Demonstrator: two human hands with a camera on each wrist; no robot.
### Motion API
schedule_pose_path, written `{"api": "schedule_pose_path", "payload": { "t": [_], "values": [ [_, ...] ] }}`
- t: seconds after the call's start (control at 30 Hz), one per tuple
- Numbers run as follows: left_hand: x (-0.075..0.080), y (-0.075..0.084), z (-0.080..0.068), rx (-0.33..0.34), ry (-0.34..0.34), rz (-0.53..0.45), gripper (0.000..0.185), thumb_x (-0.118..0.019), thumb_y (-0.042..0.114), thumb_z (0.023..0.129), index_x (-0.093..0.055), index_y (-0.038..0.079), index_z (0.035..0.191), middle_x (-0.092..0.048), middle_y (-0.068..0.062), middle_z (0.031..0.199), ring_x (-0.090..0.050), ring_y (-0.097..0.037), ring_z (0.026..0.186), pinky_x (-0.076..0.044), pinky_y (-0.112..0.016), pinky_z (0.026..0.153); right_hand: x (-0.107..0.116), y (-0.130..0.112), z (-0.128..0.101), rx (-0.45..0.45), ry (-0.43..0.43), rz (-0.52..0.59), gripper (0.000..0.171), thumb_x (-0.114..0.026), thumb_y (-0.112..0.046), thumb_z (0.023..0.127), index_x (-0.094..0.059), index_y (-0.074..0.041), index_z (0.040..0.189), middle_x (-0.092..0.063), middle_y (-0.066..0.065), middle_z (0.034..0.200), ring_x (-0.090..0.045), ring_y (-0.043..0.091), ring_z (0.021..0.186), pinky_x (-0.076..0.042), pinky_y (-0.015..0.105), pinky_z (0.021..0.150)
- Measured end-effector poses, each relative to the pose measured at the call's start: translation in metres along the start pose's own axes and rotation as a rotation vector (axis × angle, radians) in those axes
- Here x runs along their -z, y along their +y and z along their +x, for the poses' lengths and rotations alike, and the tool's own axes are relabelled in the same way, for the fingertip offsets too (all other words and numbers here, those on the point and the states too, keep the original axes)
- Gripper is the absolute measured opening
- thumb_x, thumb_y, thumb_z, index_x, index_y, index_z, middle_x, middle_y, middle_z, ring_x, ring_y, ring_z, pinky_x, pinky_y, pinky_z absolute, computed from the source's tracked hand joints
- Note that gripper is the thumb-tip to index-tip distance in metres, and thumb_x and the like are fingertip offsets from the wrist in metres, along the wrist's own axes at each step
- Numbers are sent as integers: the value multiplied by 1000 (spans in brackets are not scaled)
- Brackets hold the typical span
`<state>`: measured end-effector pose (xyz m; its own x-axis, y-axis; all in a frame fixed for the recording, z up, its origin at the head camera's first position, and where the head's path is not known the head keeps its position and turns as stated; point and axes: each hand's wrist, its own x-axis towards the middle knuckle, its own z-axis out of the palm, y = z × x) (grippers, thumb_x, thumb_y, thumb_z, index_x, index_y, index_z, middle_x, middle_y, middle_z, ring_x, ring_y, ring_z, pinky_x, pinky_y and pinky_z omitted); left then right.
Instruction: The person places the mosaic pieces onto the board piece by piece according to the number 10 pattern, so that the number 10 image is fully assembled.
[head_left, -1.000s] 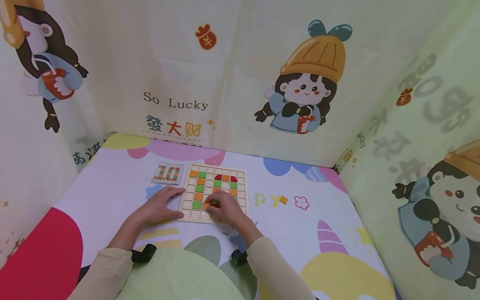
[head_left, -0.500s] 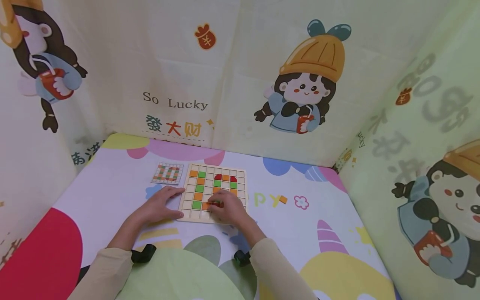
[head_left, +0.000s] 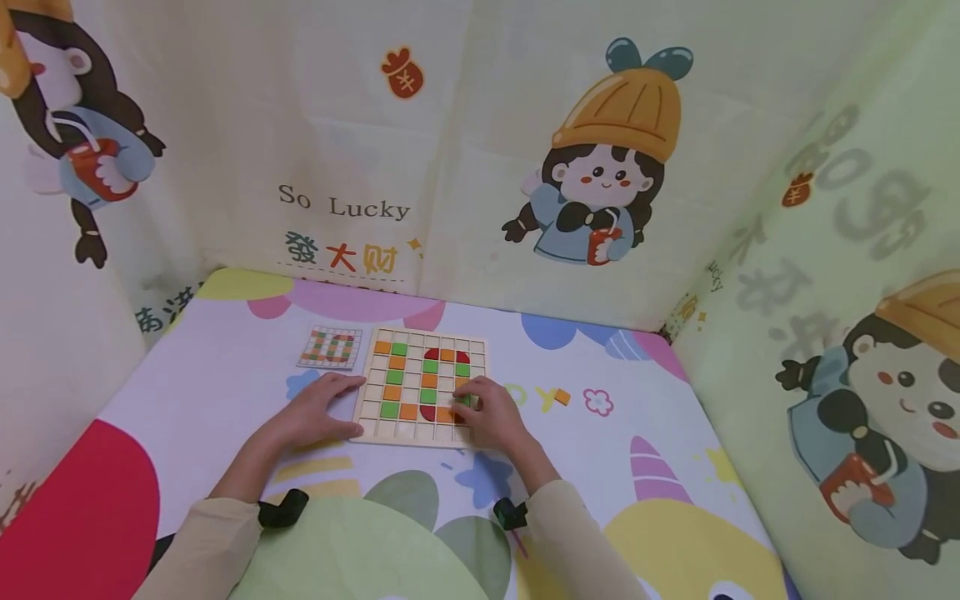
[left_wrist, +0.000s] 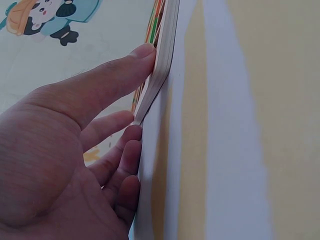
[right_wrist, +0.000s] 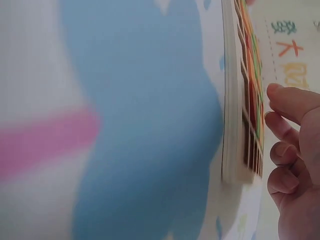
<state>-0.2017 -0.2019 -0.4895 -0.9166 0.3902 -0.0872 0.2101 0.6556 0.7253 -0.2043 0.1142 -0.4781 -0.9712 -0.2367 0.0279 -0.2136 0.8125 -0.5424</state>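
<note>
Left hand flat and relaxed, fingers straight, thumb pressed against the left edge of the square pale wooden grid board, steadying it on the worktop. Right hand over the board's near right corner, fingers loosely bent, tips hovering just above the tiles; whether a tile is pinched there cannot be told, since the knuckles hide the fingertips from the head view and the wrist view shows no piece between them.

On the board itself: small square orange and green tiles seated in the cells, plus red quarter-round tiles, together forming two figures. One more red curved tile near the board's front edge, just left of the right hand.

Left of the board's far corner, just apart from it: small printed pattern card with the same orange, green and red layout. Right of the board, well apart: lone orange square tile on the colourful printed cloth.

For a clean placement, judged from here: keep the thumb braced so the board cannot slide, check the card for cell and colour, lower each piece straight down into its cell, and press lightly with a fingertip without nudging the neighbours.
</note>
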Motion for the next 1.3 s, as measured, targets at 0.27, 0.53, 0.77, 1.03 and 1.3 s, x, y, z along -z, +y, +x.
{"api": "schedule_pose_path", "payload": {
  "t": [0.27,0.53,0.77,1.03,1.3],
  "values": [
    [0,-1,0,3,-3,-5,83,-80,38,77,-42,14,146,-39,-20,144,-38,-42,131,-36,-61,104,15,23,-10,-71,75,54,18,-72,-27,87,-74,-19,103,-65,-4,103,-51,13,79,-45,22,65],
    [-1,-3,-1,-6,5,-11,83,-80,37,77,-42,13,146,-39,-21,145,-38,-42,131,-35,-62,105,26,50,-24,-142,121,63,19,-75,-22,85,-73,-18,103,-65,-2,104,-51,14,78,-44,24,65],
    [-1,-3,-1,-7,5,-19,83,-80,37,76,-43,13,146,-38,-21,145,-37,-42,132,-35,-62,105,40,78,-34,-185,170,42,19,-75,-18,84,-73,-15,103,-65,1,102,-50,14,76,-44,23,63],
    [1,-5,-2,-26,10,-8,82,-80,38,77,-43,13,146,-38,-20,145,-37,-42,132,-35,-61,105,62,107,-46,-199,211,13,21,-76,-15,82,-73,-10,102,-66,8,106,-52,16,76,-44,27,69],
    [-2,-5,-1,-21,4,-24,82,-80,37,77,-43,14,146,-38,-19,146,-37,-41,133,-35,-60,106,82,125,-47,-285,231,-70,28,-72,-13,85,-69,-4,111,-62,16,115,-57,31,100,-47,45,90]
  ]
}}
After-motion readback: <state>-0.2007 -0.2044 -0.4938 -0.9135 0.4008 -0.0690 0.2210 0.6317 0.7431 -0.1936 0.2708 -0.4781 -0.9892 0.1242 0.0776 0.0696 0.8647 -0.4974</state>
